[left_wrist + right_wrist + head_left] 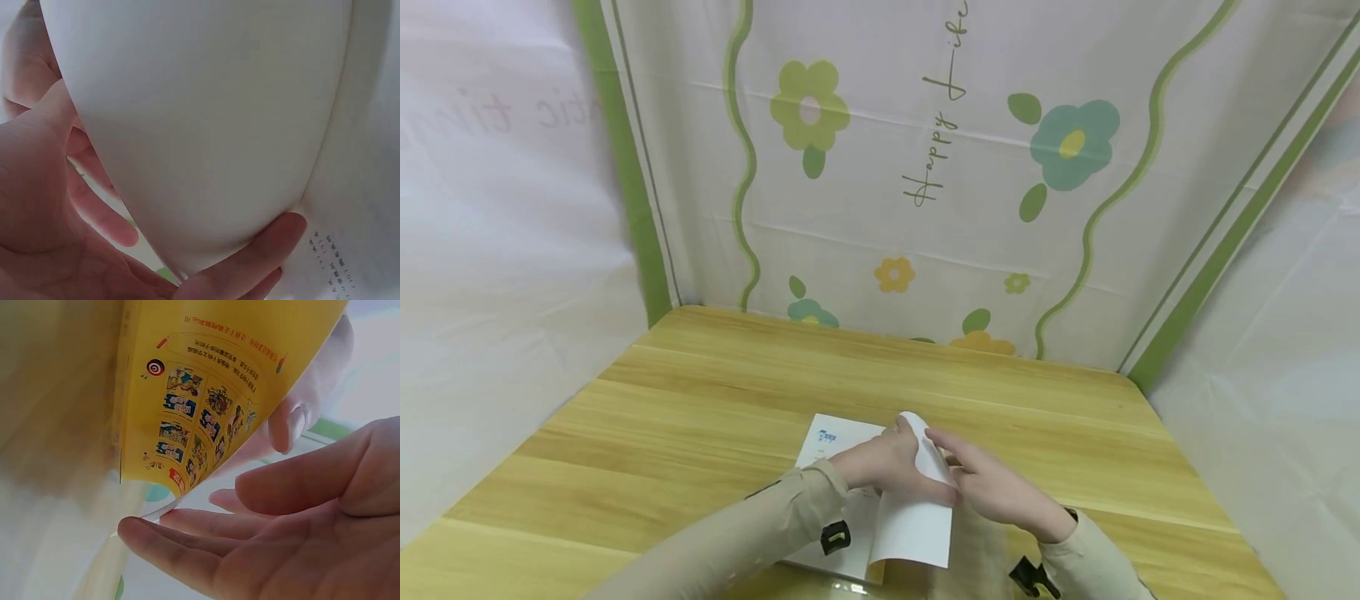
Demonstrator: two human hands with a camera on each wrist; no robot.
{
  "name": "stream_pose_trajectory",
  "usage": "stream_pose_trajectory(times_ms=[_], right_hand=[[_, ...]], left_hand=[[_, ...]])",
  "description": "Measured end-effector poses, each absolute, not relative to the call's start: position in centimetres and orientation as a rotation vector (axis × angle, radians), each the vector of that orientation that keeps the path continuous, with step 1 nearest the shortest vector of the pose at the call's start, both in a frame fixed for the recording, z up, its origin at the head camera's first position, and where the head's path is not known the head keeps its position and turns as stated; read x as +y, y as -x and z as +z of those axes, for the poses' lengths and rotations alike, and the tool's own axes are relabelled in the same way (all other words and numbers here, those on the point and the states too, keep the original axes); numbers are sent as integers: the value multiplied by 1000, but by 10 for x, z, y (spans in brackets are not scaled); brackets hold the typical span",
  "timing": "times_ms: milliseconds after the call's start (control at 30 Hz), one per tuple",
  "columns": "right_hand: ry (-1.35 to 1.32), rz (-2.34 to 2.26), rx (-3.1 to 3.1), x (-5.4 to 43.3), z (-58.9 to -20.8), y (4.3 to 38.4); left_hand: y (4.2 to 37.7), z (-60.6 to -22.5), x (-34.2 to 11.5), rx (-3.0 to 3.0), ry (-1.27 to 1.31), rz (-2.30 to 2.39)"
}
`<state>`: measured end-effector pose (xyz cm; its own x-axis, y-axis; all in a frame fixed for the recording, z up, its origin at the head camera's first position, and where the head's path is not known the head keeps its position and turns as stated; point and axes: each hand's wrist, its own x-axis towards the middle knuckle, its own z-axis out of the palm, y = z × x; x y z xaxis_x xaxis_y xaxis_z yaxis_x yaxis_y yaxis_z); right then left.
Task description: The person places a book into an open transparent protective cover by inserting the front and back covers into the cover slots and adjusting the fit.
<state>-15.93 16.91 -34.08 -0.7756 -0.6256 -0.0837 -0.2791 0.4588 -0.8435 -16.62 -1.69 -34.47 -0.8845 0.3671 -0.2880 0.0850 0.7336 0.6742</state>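
I have one book (855, 546) on the table (700, 400), well short of the far edge and about midway between the left and right edges. Its single raised cover (913, 533) curls up from the white page (861, 433), its yellow printed side facing the right wrist view. Two hands are at work there. The left hand (895, 468) grips the cover, thumb at the free edge, a finger tucked inside by the crease. The right hand (1000, 493) is spread, fingers nearly straight and thumb apart, holding nothing; its fingertips are at the cover's edge, though touching or just beside I cannot tell. In my way, the left sleeve (722, 525) crosses the page's near left part, and the left hand hides much of the crease. I count one blue logo (827, 436) near the page's far left corner and one black clip (836, 537) below the left cuff. Beyond the table's far edge hangs a white cloth (865, 183) with six flowers, two cut off by that edge.
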Motion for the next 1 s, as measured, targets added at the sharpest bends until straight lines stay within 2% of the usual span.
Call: stream_pose_trajectory(times_ms=[667, 800, 1000], right_hand=[[917, -1221, 2508, 172, -338, 158], [884, -1210, 2598, 174, -339, 162], [762, -917, 2764, 180, -351, 173]], left_hand=[[165, -356, -24, 2552, -270, 1096], [166, -360, -29, 2581, -262, 1088], [168, -367, -38, 2629, -268, 1057]])
